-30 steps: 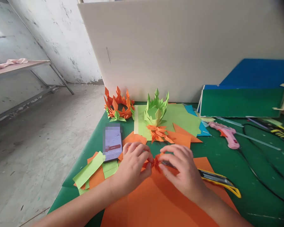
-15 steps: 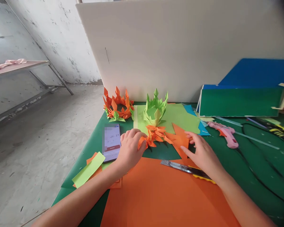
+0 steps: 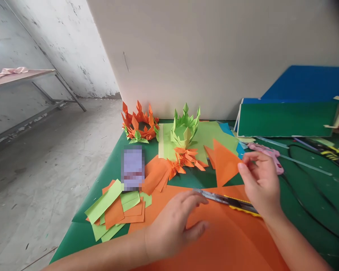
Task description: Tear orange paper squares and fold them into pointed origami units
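My right hand (image 3: pixel 261 180) pinches the right corner of a folded orange paper triangle (image 3: pixel 226 163), raised a little over the work surface. Another orange paper piece (image 3: pixel 210 155) shows just behind it. My left hand (image 3: pixel 180 222) is empty, thumb and fingers apart, above a large orange sheet (image 3: pixel 228 244). Between the hands lies a utility knife (image 3: pixel 228 201) with a yellow-edged handle, its blade pointing left. Small folded orange paper flowers (image 3: pixel 186 158) sit in front of a light green paper crown (image 3: pixel 185 128).
An orange paper crown (image 3: pixel 141 124) stands back left. A blurred phone (image 3: pixel 132 165) lies near orange strips (image 3: pixel 155 173) and a pile of green and orange slips (image 3: pixel 104 201). At right are a pink glue gun (image 3: pixel 271 152) with its black cord and a green box (image 3: pixel 285 118).
My left hand has drawn back from beside the flowers toward me, uncovering orange strips. My right hand has moved right and lifted the orange triangle by its corner.
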{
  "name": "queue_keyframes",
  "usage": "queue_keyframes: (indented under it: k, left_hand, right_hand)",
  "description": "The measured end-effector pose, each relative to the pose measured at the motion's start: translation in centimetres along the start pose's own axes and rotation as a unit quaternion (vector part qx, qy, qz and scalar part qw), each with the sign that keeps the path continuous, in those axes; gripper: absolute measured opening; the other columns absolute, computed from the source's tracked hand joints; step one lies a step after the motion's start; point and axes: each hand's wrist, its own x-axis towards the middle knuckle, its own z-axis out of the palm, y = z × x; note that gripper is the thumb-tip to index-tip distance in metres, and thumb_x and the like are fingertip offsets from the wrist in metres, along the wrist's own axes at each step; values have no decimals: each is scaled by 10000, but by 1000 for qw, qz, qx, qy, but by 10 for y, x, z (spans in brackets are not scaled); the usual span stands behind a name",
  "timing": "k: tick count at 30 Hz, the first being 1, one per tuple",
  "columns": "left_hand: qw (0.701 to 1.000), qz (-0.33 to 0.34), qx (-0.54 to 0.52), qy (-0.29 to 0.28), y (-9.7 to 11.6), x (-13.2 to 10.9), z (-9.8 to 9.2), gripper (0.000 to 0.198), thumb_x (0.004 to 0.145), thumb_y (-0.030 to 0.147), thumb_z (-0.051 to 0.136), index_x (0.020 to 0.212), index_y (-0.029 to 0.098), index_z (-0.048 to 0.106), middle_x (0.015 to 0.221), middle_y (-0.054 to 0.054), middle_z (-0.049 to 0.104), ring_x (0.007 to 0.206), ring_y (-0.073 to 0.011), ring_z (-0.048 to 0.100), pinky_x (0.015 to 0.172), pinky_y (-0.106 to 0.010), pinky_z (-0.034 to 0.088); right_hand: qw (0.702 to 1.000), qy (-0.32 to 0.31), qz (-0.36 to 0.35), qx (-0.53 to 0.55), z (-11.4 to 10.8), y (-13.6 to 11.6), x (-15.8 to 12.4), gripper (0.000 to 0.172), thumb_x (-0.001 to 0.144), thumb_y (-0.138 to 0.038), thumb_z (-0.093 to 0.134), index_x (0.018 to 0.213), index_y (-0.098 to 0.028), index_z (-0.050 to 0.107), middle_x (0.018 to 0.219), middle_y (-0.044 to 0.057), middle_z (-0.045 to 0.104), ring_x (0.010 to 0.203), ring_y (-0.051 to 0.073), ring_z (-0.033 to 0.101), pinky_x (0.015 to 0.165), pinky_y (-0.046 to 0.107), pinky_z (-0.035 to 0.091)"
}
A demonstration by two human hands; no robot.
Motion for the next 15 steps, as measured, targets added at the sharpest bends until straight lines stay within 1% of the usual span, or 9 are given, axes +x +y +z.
queue_keyframes:
  k: [1,3,4,5,6,8,10,13,15]
  left_hand:
    - [995,-52,-82,3,2,0,1,421,883,327,616,1274,238,490,1335,-118,561,1094,-232,587,901,-365,490]
    - [961,-140,-240,6,5,1,2,604,801,470,702,1302,232,463,1322,-147,562,1016,-232,619,809,-344,521]
    - [936,-174,-305,4,6,2,2,629,770,525,714,1266,205,497,1257,-158,599,983,-236,634,791,-343,524]
    - [910,-205,-361,10,7,3,2,608,753,571,708,1186,173,552,1163,-162,642,964,-244,646,800,-352,524]
    - [882,-238,-406,22,7,4,1,560,757,603,685,1074,149,602,1059,-156,674,950,-251,656,828,-368,519]
    - [828,-305,-467,56,7,6,0,486,795,615,632,880,136,628,891,-131,694,904,-249,674,885,-402,503]
    - [795,-344,-491,95,5,6,-2,412,818,553,637,832,142,621,814,-102,690,827,-232,681,887,-417,498]
    - [796,-325,-492,135,-1,3,-5,240,813,369,663,876,141,629,822,-79,685,750,-205,663,847,-404,499]
    - [795,-306,-500,155,-4,2,-7,172,787,272,649,897,142,625,870,-82,682,770,-216,660,794,-389,501]
  right_hand:
    - [999,-44,-3,5,1,-9,-5,171,903,-278,557,1065,-262,504,903,38,556,800,194,611,682,322,541]
    - [989,-137,-55,4,5,-26,-17,104,918,-218,536,1011,-261,520,935,46,598,840,192,633,694,299,544]
    - [973,-206,-107,-6,6,-32,-23,122,922,-183,527,1012,-265,534,931,39,618,851,184,642,711,286,545]
    - [944,-288,-158,-15,7,-38,-29,176,926,-149,514,1047,-274,542,934,31,642,870,178,651,732,277,547]
    - [917,-340,-206,-20,8,-42,-34,247,933,-113,483,1108,-278,537,940,29,663,877,173,659,752,277,549]
    - [891,-367,-263,-43,9,-47,-41,318,937,-60,446,1161,-275,517,967,33,685,896,167,668,795,285,546]
    - [886,-358,-291,-53,6,-48,-44,318,934,-64,468,1180,-263,497,1002,42,694,957,175,670,865,304,536]
    - [886,-377,-261,-67,-6,-44,-38,307,920,-229,574,1205,-259,465,1077,54,694,1057,208,654,939,343,523]
    - [885,-402,-177,-155,-18,-35,-28,299,872,-290,638,1136,-284,497,1123,47,674,1060,223,653,846,325,561]
